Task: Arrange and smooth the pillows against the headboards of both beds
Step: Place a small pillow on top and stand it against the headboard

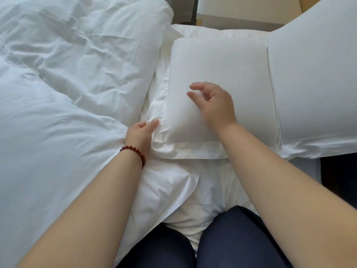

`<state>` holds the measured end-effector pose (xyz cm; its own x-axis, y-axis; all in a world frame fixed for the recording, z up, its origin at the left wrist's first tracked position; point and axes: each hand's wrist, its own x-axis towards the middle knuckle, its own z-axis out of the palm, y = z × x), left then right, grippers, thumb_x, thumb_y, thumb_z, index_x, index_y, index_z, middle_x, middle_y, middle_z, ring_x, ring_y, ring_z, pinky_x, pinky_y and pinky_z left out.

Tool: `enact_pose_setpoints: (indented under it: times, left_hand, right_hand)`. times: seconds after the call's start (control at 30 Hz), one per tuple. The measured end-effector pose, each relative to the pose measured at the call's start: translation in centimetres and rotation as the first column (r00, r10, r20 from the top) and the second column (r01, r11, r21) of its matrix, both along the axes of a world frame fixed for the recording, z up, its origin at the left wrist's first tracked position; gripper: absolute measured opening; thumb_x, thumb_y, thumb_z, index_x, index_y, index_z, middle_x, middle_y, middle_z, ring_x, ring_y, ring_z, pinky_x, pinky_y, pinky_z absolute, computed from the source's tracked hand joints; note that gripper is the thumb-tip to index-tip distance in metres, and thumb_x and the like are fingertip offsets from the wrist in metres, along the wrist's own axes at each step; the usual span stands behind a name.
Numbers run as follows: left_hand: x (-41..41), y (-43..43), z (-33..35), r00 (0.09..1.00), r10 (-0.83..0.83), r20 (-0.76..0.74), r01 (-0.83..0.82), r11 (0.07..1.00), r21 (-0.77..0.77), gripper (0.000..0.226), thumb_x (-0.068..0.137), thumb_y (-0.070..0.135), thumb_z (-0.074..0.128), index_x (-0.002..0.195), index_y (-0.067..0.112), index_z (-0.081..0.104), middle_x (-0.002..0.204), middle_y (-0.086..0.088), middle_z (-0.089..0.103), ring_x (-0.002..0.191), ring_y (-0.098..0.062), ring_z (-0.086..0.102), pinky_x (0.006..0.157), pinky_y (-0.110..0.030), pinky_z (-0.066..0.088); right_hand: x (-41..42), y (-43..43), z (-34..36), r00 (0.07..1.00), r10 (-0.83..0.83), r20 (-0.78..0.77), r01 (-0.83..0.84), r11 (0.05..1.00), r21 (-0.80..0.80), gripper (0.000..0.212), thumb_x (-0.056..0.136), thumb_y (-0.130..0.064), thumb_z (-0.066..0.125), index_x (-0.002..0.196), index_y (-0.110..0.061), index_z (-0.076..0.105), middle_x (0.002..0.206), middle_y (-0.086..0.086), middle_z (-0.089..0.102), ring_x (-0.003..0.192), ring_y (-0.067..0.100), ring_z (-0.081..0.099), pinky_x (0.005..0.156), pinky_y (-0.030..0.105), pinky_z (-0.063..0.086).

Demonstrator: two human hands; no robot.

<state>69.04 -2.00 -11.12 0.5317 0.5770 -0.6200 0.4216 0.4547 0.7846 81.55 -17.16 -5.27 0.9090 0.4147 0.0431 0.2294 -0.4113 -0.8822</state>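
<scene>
A small white pillow (222, 64) with a flat flanged border lies in the middle of the bed. My left hand (140, 135), with a red bead bracelet at the wrist, pinches the flange at the pillow's near left corner. My right hand (214, 102) hovers over the pillow's near part, fingers loosely curled and holding nothing. A larger white pillow (313, 84) leans at the right, overlapping the small one's right edge. Another big, wrinkled white pillow (92, 60) lies at the upper left.
A rumpled white duvet (48, 142) covers the left side. White sheet (202, 190) bunches between the pillow and my knees in dark blue trousers (231, 238). A pale wall and dark furniture edge (189, 10) show at the top. The bed's right edge drops to a dark floor (338, 180).
</scene>
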Motion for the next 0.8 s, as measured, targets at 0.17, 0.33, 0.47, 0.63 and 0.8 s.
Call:
enact_pose_setpoints:
  times: [0.17, 0.33, 0.47, 0.63, 0.8]
  left_hand:
    - [0.5, 0.1, -0.1, 0.995, 0.083, 0.060, -0.080, 0.996, -0.049, 0.024, 0.090, 0.024, 0.067, 0.100, 0.003, 0.072, 0.092, -0.014, 0.071, 0.085, -0.026, 0.068, 0.088, -0.046, 0.057]
    - [6.2, 2.6, 0.9, 0.994, -0.078, 0.071, 0.091, 0.976, -0.196, 0.042, 0.089, 0.042, 0.065, 0.122, 0.017, 0.061, 0.118, 0.009, 0.064, 0.117, -0.011, 0.057, 0.093, -0.021, 0.037]
    - [9.5, 4.3, 0.2, 0.998, -0.004, 0.064, 0.010, 0.995, -0.100, 0.036, 0.084, 0.027, 0.075, 0.113, 0.009, 0.066, 0.107, -0.001, 0.064, 0.112, -0.019, 0.057, 0.095, -0.034, 0.045]
    - [8.8, 3.1, -1.1, 0.988, 0.089, 0.127, -0.088, 0.996, -0.010, 0.016, 0.085, 0.024, 0.072, 0.070, 0.021, 0.066, 0.067, -0.001, 0.061, 0.060, -0.017, 0.055, 0.059, -0.030, 0.049]
    - [12.8, 5.5, -0.7, 0.990, -0.055, 0.130, 0.073, 0.989, -0.132, 0.022, 0.083, 0.024, 0.075, 0.100, 0.011, 0.069, 0.096, -0.008, 0.072, 0.089, -0.024, 0.068, 0.082, -0.037, 0.055]
  right_hand:
    - [5.4, 0.0, -0.8, 0.930, 0.155, 0.335, 0.008, 0.899, -0.437, 0.043, 0.088, -0.041, 0.063, 0.121, -0.014, 0.066, 0.136, 0.008, 0.059, 0.131, 0.027, 0.048, 0.109, 0.031, 0.029]
    - [5.9, -1.3, -2.5, 0.915, 0.167, 0.366, 0.128, 0.741, -0.659, 0.068, 0.090, -0.064, 0.037, 0.148, -0.029, 0.038, 0.161, 0.003, 0.024, 0.150, 0.024, 0.011, 0.120, 0.039, 0.002]
    - [5.8, -1.4, -3.2, 0.911, 0.169, 0.377, 0.123, 0.760, -0.638, 0.067, 0.090, -0.065, 0.031, 0.149, -0.032, 0.037, 0.161, 0.001, 0.024, 0.150, 0.024, 0.012, 0.120, 0.038, 0.003]
    - [5.9, -1.9, -2.3, 0.906, 0.187, 0.379, 0.120, 0.745, -0.656, 0.068, 0.089, -0.066, 0.029, 0.148, -0.033, 0.037, 0.160, 0.002, 0.027, 0.148, 0.026, 0.019, 0.119, 0.038, 0.011]
    - [10.9, 0.2, -0.1, 0.913, 0.241, 0.330, 0.096, 0.659, -0.746, 0.068, 0.092, -0.067, 0.035, 0.152, -0.035, 0.027, 0.162, 0.002, 0.019, 0.148, 0.024, 0.015, 0.118, 0.040, 0.010]
